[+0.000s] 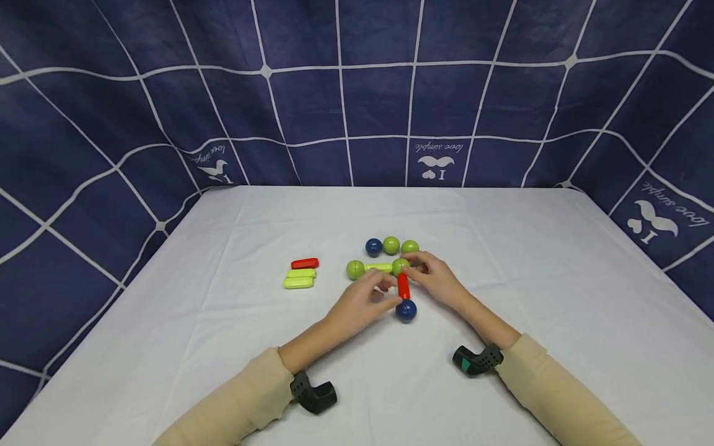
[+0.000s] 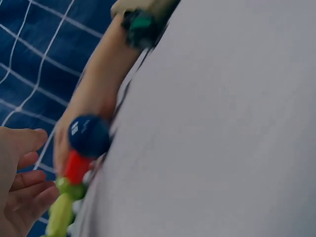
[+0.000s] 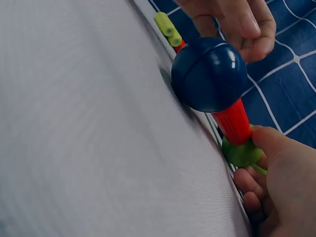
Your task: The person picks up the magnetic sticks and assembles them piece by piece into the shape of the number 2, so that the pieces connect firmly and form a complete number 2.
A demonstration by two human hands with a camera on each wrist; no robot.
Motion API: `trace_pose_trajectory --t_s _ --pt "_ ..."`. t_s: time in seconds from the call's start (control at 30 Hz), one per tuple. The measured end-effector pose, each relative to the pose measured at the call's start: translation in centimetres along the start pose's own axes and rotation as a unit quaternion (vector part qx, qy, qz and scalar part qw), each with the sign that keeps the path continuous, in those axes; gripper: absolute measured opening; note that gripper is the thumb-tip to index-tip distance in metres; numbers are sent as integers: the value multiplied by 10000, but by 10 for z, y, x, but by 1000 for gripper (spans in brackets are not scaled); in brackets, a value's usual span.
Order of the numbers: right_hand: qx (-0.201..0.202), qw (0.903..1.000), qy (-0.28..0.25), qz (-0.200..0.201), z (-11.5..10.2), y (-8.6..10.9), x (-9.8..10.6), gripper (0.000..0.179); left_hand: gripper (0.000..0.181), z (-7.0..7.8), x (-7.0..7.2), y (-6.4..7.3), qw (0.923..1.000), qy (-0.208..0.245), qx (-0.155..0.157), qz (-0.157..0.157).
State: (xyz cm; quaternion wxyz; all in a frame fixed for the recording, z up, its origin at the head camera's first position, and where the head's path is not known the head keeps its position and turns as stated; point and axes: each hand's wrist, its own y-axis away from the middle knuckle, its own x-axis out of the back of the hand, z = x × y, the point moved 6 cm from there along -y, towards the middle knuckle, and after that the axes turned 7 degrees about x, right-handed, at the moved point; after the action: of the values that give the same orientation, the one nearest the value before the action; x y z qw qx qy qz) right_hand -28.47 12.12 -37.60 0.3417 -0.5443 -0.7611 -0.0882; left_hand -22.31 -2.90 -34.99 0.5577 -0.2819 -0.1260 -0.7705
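Observation:
An L-shaped piece of balls and rods lies mid-table. Its left green ball [image 1: 355,269] joins a yellow-green rod [image 1: 379,267] to the corner green ball [image 1: 400,266]. From that corner a red rod [image 1: 403,286] runs toward the person and ends in a dark blue ball [image 1: 406,311]. My right hand [image 1: 437,282] holds the corner ball, with the thumb [image 3: 269,139] on it near the red rod and the other fingers curled at its far side. Beside the red rod, my left hand [image 1: 357,306] is loosely spread; in the left wrist view a gap separates its fingers from the blue ball [image 2: 89,136].
Behind the piece sit a loose blue ball [image 1: 374,247] and two green balls, one of them [image 1: 391,244] in the middle. To the left lie a red rod [image 1: 304,263] and two yellow-green rods [image 1: 298,283]. A dark blue gridded cloth [image 1: 374,105] surrounds the white table [image 1: 223,347].

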Motion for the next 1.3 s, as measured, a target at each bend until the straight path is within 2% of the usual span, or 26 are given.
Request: trace_pose_trajectory --t_s 0.13,0.2,0.27,0.37,0.47,0.57,0.67,0.73,0.83,0.97,1.3 --pt "-78 9998 119 111 1 0 2 37 12 -6 38 -12 9953 -421 -106 871" --pt "-79 9997 169 158 1 0 3 38 10 -15 59 -18 9898 -719 -81 1229" --pt "-62 9996 192 177 1 0 4 38 12 -27 79 -22 9836 -1070 -37 1450" --pt "-40 9996 172 232 1 0 4 38 15 -50 103 -26 9777 -1509 107 1456" --pt "-32 9995 164 280 2 0 5 38 17 -74 119 -28 9786 -1637 285 1214" --pt "-26 9993 201 309 2 0 5 37 19 -93 127 -29 9831 -1505 529 896" --pt "-30 9993 233 303 2 -1 5 37 20 -107 129 -28 9849 -1438 764 595" --pt "-35 9993 249 291 3 -1 5 37 20 -112 128 -28 9851 -1418 860 462" --pt "-56 9994 220 262 2 -2 4 38 20 -115 127 -26 9847 -1503 812 349" --pt "-93 9996 189 188 2 -2 2 38 20 -115 127 -24 9854 -1474 781 343" --pt "-29 9997 184 178 2 0 3 39 26 -122 130 -27 9817 -1216 1262 741"
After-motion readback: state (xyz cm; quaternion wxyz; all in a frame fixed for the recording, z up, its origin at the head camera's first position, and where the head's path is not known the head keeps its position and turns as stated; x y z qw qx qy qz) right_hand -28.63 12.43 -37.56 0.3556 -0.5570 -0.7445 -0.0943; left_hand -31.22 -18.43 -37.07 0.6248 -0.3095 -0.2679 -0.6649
